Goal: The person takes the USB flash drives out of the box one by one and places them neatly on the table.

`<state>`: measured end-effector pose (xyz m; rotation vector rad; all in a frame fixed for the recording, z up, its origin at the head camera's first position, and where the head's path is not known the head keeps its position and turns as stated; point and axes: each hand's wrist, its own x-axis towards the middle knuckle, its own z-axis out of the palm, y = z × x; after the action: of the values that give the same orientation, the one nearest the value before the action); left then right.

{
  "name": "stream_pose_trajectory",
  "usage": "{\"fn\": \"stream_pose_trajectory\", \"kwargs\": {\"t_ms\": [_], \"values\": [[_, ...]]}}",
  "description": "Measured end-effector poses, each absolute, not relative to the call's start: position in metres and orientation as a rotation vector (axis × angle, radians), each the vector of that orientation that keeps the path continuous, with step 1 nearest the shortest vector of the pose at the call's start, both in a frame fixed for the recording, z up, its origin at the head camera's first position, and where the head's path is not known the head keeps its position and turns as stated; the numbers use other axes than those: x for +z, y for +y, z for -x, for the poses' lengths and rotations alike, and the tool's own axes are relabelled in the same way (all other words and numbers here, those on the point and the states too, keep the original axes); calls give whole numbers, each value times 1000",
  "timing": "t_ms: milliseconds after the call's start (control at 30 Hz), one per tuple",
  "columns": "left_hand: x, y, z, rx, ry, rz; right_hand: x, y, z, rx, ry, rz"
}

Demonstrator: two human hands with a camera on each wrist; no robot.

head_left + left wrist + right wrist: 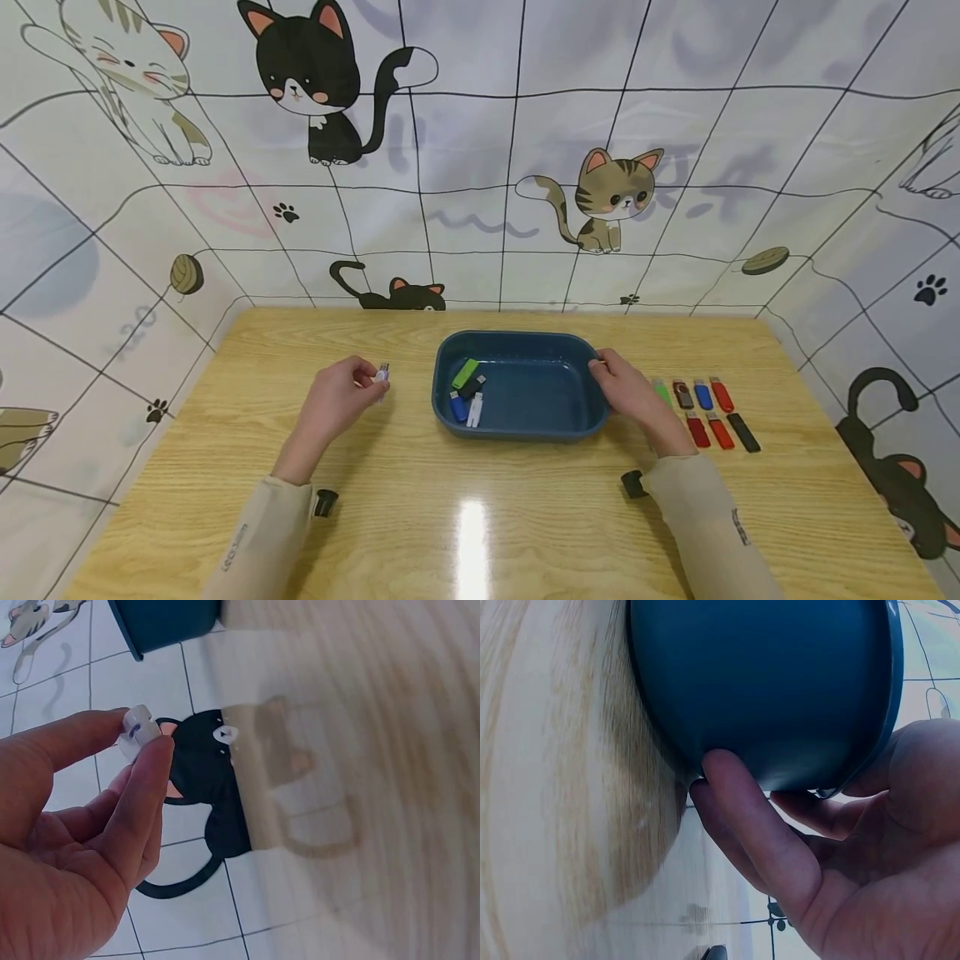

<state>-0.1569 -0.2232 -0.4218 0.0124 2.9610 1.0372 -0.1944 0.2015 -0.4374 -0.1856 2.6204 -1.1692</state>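
Between the thumb and fingertips of my left hand (337, 400) is a small white USB flash drive (382, 375), its metal plug pointing up and away in the head view. The left wrist view shows the pale end of this drive (141, 733) at the fingertips. My right hand (632, 393) grips the right end of a dark blue tray (540, 400), thumb over the rim and fingers against the outer wall. In the tray's left part lie a green drive (465, 373), a black drive (472, 386), a blue drive (458, 407) and a white drive (476, 410).
Right of the tray, partly behind the right hand, several USB drives lie in two rows, among them a blue one (702, 395), a red one (722, 395) and a black one (744, 432). A cat-patterned cloth (480, 208) stands along the wooden table's (390, 517) back and sides.
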Motion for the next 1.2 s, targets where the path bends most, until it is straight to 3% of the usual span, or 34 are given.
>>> {"fn": "stream_pose_trajectory", "kwargs": {"t_ms": [700, 1200], "values": [[-452, -239, 158, 772, 2998, 3, -441, 202, 196, -1173, 2626, 174], [-451, -233, 161, 662, 2978, 2, -442, 202, 196, -1167, 2625, 163]]}}
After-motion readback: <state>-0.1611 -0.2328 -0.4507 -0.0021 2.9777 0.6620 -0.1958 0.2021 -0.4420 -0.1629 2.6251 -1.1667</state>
